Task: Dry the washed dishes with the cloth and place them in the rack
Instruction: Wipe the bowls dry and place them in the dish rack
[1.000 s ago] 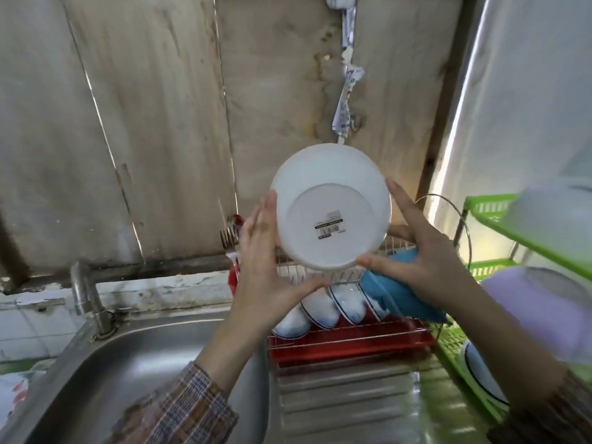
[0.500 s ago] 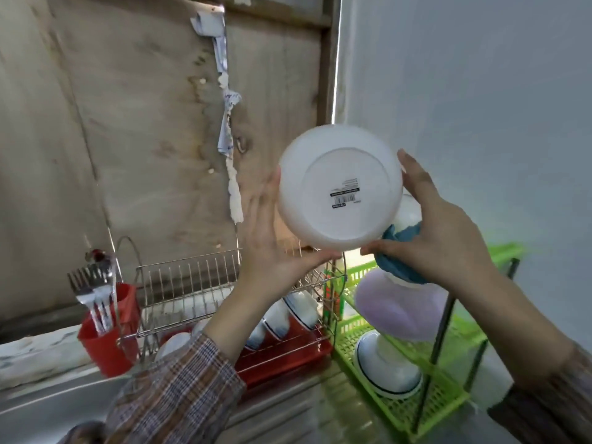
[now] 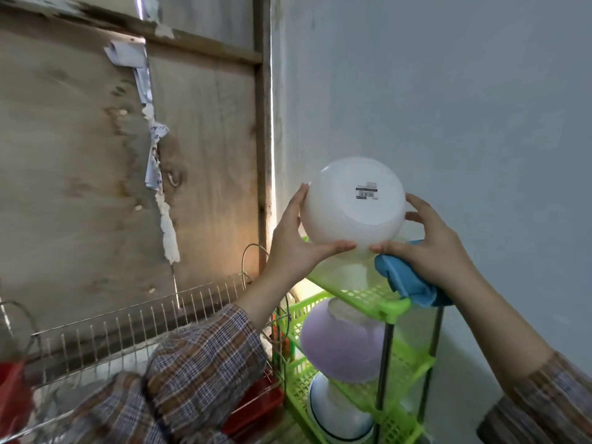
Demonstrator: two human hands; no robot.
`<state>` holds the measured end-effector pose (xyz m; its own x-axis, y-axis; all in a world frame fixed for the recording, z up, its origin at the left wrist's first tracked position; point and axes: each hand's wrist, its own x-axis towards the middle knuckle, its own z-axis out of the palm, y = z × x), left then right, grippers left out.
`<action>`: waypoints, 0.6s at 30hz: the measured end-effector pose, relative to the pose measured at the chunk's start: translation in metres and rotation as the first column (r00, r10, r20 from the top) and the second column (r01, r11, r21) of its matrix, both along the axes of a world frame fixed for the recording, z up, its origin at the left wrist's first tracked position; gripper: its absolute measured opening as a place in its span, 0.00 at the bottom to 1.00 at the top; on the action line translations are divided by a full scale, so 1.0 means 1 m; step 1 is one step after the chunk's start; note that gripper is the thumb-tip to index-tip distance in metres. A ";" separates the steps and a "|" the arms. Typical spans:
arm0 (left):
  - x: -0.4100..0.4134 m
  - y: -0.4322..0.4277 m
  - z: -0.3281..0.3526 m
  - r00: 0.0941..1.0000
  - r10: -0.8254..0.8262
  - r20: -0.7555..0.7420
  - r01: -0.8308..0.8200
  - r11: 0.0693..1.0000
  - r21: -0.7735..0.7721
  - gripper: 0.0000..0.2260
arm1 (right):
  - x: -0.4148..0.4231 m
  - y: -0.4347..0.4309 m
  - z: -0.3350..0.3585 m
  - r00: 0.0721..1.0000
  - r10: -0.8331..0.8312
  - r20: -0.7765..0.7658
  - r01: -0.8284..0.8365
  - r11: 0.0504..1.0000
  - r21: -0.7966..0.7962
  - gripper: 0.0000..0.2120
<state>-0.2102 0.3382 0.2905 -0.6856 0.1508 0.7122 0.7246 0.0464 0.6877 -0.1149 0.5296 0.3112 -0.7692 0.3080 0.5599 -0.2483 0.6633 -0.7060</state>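
ok so the green rack (image 3: 389, 307) is the big thing here, three tiers, and the step in hand looks like parking the white bowl (image 3: 339, 216) on its top tier; the bowl is upside down, base and barcode sticker (image 3: 366, 192) facing the camera, held in the air just above that tier. My two cents: lower it rim-first and level so it sits flat on the mesh; there's a pale shape (image 3: 349, 267) already on that tier right under it, can't tell if it's another dish, so I'd either nest squarely over it or set down beside it, otherwise the bowl will probably rock; don't let go until the rim is fully inside the tier's edge. The blue cloth (image 3: 407, 280) is bunched under the right palm and hangs over the tier's front edge; I'd keep it from getting trapped under the rim. The left hand (image 3: 298, 251) is spread, fingers straight up the bowl's side, thumb under the rim; the right hand (image 3: 432, 251) curves its fingers round the other side, thumb underneath; which fingers hold the cloth is hidden.

Counts, big to small: one green rack; one wire rack (image 3: 144, 318) off to the left with one red tray (image 3: 256, 408) under it; three bowls for sure (the held white one, a purple bowl (image 3: 342, 344) on the middle tier, a dark-rimmed white bowl (image 3: 336, 415) on the bottom tier) plus that one unclear shape; one cloth; two hands.
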 end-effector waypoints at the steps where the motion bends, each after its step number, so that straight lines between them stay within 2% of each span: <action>1: -0.003 0.005 -0.002 1.000 0.001 0.012 -0.001 1.000 0.006 0.52 | -0.003 0.004 -0.001 1.000 -0.014 0.008 0.014 1.000 0.006 0.47; 7: -0.009 0.035 -0.022 0.995 0.060 0.084 -0.065 0.996 0.062 0.55 | -0.019 0.020 -0.013 0.998 -0.014 0.058 0.017 0.999 -0.041 0.43; 10: -0.011 0.045 -0.035 0.985 0.137 0.103 -0.147 0.985 0.091 0.52 | -0.025 0.022 -0.017 0.995 -0.017 0.100 0.023 0.998 -0.052 0.40; 12: -0.013 0.051 -0.041 0.971 0.210 0.114 -0.217 0.975 0.055 0.52 | -0.028 0.024 -0.017 0.990 -0.017 0.137 0.024 0.999 -0.047 0.39; 18: -0.019 0.055 -0.045 0.932 0.349 0.097 -0.341 0.936 -0.087 0.46 | -0.038 0.024 -0.017 0.947 -0.122 0.299 0.082 0.986 0.143 0.36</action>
<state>-0.2287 0.3934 0.2457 -0.7768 -0.0639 0.6265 0.5762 0.3295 0.7480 -0.1532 0.5537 0.2939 -0.8775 0.3354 0.3427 0.0395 0.7628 -0.6454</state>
